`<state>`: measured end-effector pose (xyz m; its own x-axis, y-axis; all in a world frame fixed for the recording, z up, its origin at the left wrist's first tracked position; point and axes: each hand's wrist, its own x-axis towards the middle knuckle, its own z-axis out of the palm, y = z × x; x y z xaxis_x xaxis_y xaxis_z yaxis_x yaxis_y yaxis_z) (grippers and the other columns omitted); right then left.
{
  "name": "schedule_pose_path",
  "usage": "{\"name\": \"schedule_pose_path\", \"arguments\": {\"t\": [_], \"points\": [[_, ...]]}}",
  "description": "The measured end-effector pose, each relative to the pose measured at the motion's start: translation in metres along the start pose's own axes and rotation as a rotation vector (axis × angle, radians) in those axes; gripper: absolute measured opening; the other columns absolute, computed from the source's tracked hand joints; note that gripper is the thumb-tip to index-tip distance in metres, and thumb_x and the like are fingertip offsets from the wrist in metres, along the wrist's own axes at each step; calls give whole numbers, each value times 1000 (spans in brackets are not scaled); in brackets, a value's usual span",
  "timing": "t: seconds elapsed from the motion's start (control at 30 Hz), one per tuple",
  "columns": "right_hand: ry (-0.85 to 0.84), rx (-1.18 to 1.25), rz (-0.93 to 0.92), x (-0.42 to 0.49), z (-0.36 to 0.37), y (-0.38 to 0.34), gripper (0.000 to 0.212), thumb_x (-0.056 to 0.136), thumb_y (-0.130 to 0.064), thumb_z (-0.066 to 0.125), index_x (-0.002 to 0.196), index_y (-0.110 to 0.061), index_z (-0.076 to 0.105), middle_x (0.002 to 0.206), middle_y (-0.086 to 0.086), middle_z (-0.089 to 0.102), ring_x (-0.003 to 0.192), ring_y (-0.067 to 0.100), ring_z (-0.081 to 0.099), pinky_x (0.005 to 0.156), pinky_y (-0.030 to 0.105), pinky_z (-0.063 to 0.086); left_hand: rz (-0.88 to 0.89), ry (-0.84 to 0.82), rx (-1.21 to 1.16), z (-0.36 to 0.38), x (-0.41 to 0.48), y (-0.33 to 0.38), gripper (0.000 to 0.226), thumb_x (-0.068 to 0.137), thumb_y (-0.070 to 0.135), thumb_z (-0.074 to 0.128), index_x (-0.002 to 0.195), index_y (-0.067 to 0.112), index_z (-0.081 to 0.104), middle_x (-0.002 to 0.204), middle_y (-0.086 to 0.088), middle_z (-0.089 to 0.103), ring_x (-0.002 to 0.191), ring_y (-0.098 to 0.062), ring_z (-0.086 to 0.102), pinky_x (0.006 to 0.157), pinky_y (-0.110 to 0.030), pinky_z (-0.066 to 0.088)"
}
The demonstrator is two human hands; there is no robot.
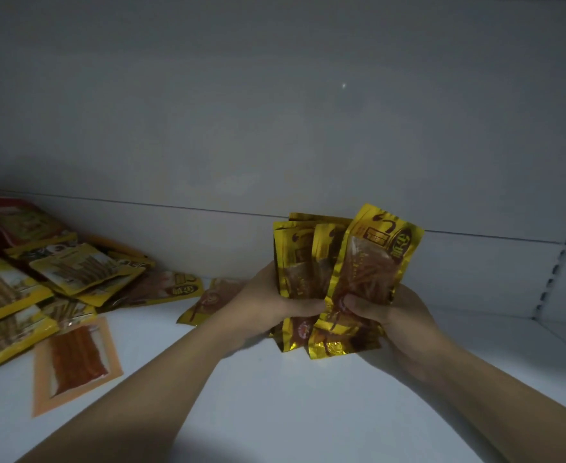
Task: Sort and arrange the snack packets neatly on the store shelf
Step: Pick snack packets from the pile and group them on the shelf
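Observation:
Both my hands hold a fanned bundle of gold snack packets (338, 272) upright above the white shelf (291, 402). My left hand (268, 302) grips the bundle's left side and my right hand (385, 312) pinches the front packet, thumb on its clear window. One gold packet (208, 300) lies flat on the shelf just left of my left hand, and another (171, 289) lies further left. A loose heap of yellow packets (40, 282) fills the shelf's left end. An orange packet (74, 355) lies flat at the heap's front.
The shelf's grey back wall (274, 128) rises behind the bundle. A slotted upright rail (562, 259) stands at the far right. Red packets (14, 218) sit at the back of the left heap. The light is dim.

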<state>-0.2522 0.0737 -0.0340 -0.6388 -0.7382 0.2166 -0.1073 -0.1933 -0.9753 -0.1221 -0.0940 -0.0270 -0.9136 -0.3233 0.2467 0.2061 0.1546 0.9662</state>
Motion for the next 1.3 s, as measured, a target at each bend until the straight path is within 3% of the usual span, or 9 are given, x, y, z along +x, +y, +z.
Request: {"name": "schedule_pose_path", "arguments": {"t": [0.2, 0.33, 0.53, 0.67, 0.8, 0.9, 1.0, 1.17, 1.3], "points": [[133, -172, 33, 1, 8, 2, 63, 53, -41, 87, 109, -16, 72, 99, -5, 77, 91, 15, 74, 83, 33, 54, 55, 270, 316, -12, 0, 18, 45, 71, 11, 87, 104, 33, 66, 89, 24, 73, 84, 8, 68, 71, -10, 50], [188, -285, 110, 2, 16, -10, 30, 70, -23, 86, 96, -15, 73, 79, -9, 76, 69, 6, 72, 57, 15, 51, -21, 498, 371, -48, -11, 48, 46, 65, 18, 86, 108, 23, 70, 97, 6, 74, 90, -13, 70, 85, -32, 57], [39, -36, 341, 11, 71, -17, 34, 77, -2, 77, 110, 2, 70, 106, 18, 73, 99, 34, 70, 80, 40, 59, -85, 760, 307, -106, -41, 71, 18, 73, 18, 83, 81, 21, 68, 86, 2, 71, 80, -18, 67, 80, -36, 56], [109, -21, 313, 30, 120, -17, 23, 76, 6, 77, 98, 1, 71, 104, 21, 72, 83, 31, 70, 80, 44, 59, -77, 931, 156, -126, -47, 78, 21, 77, 22, 80, 92, 16, 67, 90, -4, 69, 80, -24, 65, 81, -39, 56], [191, -232, 242, 47, 166, -6, 22, 74, -18, 85, 92, -12, 74, 97, 6, 74, 88, 22, 71, 82, 34, 58, -200, 890, 109, -127, -51, 68, 12, 78, 20, 79, 75, 12, 70, 82, -6, 70, 71, -21, 61, 64, -30, 48], [242, -791, 268, 50, 187, 8, 56, 75, -57, 72, 116, -18, 68, 117, 6, 66, 114, 26, 60, 90, 32, 48, -326, 741, 171, -115, -49, 48, 45, 77, 15, 77, 35, 14, 63, 47, 4, 63, 57, -14, 55, 52, -26, 41], [232, -1001, 374, 52, 189, 9, 73, 75, -71, 56, 127, -21, 59, 132, 9, 56, 125, 32, 46, 102, 38, 38, -381, 731, 268, -114, -44, 42, 34, 80, 24, 74, 52, 11, 59, 64, -2, 60, 65, -19, 54, 55, -30, 40], [95, -737, 284, 54, 183, 9, 33, 78, -44, 62, 101, -21, 69, 105, -1, 70, 96, 21, 64, 76, 27, 49, -442, 597, 364, -117, -37, 34, 33, 87, 38, 67, 68, 15, 52, 74, 1, 53, 69, -13, 49, 56, -27, 36], [193, -418, 327, 52, 178, 11, 4, 77, -17, 67, 74, -16, 66, 79, 2, 68, 68, 19, 59, 57, 24, 44, -447, 517, 359, -112, -36, 38, 37, 75, 38, 75, 48, 16, 62, 47, 6, 63, 62, -15, 58, 55, -27, 42]]}}
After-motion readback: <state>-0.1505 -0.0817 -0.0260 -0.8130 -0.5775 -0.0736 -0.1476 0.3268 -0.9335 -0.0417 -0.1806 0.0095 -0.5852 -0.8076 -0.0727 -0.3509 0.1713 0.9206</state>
